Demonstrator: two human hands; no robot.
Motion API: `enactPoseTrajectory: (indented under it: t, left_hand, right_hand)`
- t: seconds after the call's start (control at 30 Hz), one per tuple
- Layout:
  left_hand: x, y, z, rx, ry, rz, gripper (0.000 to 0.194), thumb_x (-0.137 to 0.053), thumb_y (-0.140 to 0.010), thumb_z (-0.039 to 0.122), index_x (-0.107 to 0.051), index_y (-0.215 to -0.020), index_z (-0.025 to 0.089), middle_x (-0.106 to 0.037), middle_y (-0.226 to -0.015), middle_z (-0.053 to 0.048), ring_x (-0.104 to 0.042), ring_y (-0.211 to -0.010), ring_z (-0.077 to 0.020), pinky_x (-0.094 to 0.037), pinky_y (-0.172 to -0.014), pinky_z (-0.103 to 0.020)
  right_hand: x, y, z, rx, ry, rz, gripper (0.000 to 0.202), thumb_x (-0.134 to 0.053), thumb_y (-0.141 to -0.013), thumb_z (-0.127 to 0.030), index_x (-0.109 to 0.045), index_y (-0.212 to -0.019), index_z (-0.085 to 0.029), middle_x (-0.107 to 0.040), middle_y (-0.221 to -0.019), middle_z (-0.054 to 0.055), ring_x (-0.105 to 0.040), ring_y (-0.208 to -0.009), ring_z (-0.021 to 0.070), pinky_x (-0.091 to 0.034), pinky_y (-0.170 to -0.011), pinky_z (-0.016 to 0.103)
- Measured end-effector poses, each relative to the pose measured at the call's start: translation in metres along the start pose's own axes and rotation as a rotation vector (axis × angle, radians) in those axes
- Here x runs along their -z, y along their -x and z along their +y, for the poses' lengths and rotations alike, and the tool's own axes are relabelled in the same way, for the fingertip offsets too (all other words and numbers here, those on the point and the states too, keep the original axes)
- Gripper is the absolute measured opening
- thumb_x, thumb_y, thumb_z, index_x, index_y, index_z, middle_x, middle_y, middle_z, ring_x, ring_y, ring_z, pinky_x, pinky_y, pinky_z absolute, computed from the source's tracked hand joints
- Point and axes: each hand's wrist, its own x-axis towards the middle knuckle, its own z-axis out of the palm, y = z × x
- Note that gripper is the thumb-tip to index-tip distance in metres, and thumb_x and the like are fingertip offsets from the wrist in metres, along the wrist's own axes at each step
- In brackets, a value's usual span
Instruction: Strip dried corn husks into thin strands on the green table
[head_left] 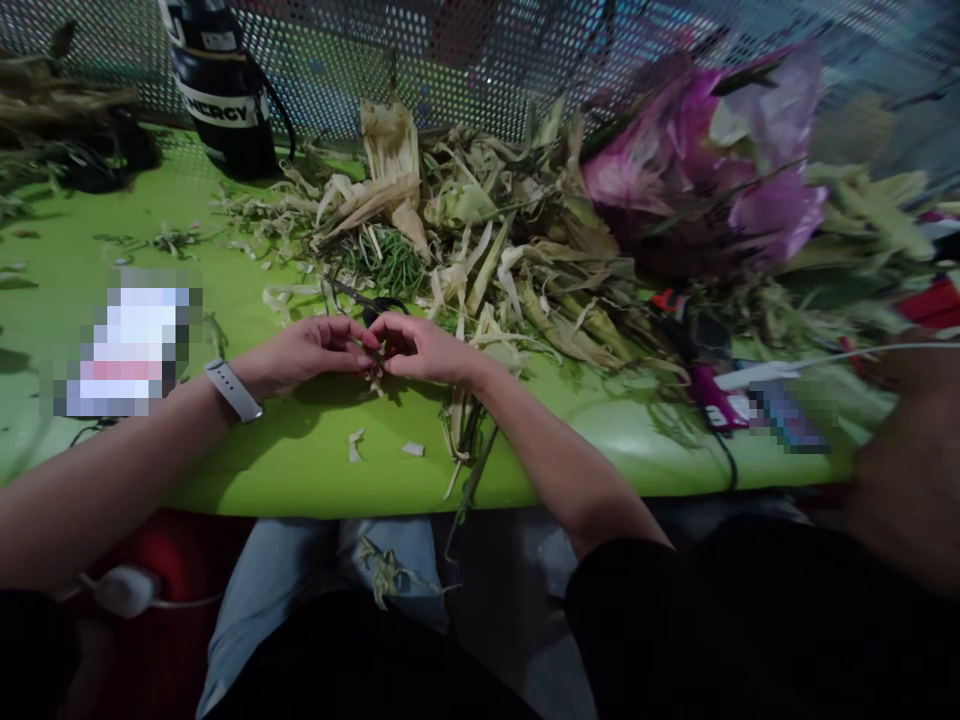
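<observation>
Above the green table (300, 460), my left hand (322, 352) and my right hand (420, 350) meet at their fingertips. Both are closed in a pinch around a small pale plant piece (376, 370), partly hidden by the fingers. A white band (234, 391) circles my left wrist. Just behind the hands lie a dark round object (385, 307) and a bunch of thin green strands (394, 262). Two pale scraps, one of them a curled piece (356, 445), lie on the table in front of the hands.
Dry husks (555, 260) are heaped behind and right of my hands. A black bottle (225, 100) stands at the back left, a lit phone (127, 345) lies left. Pink plastic (780, 170) sits at the back right. Another person's arm (911, 450) is at the right edge.
</observation>
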Motion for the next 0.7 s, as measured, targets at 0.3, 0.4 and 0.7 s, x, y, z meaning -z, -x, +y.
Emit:
enactPoseTrajectory:
  t: [0.3, 0.4, 0.7]
  left_hand:
    - [-0.002, 0.003, 0.004, 0.056, -0.031, 0.041, 0.022, -0.082, -0.066, 0.023, -0.074, -0.085, 0.017, -0.075, -0.082, -0.001, -0.069, -0.075, -0.0115, -0.057, -0.076, -0.025]
    - [-0.001, 0.003, 0.003, 0.048, -0.023, 0.046, 0.022, -0.081, -0.067, 0.023, -0.074, -0.086, 0.016, -0.075, -0.079, -0.001, -0.066, -0.069, -0.0099, -0.056, -0.070, -0.024]
    - [0.000, 0.003, 0.003, 0.064, 0.067, 0.013, 0.020, -0.083, -0.066, 0.021, -0.074, -0.083, 0.016, -0.072, -0.073, 0.000, -0.063, -0.062, -0.0077, -0.052, -0.062, -0.020]
  right_hand:
    - [0.003, 0.002, -0.004, -0.023, 0.094, -0.081, 0.026, -0.059, -0.070, -0.017, -0.057, -0.096, -0.015, -0.055, -0.076, -0.002, -0.048, -0.066, 0.0106, -0.039, -0.062, 0.025]
    - [0.004, 0.003, -0.005, -0.025, 0.086, -0.095, 0.027, -0.064, -0.071, -0.021, -0.058, -0.096, -0.014, -0.057, -0.080, -0.001, -0.051, -0.072, 0.0122, -0.042, -0.066, 0.027]
    - [0.004, 0.000, 0.007, 0.003, -0.044, -0.089, 0.022, -0.067, -0.073, -0.022, -0.062, -0.092, -0.014, -0.063, -0.085, 0.001, -0.057, -0.077, 0.0125, -0.046, -0.074, 0.028]
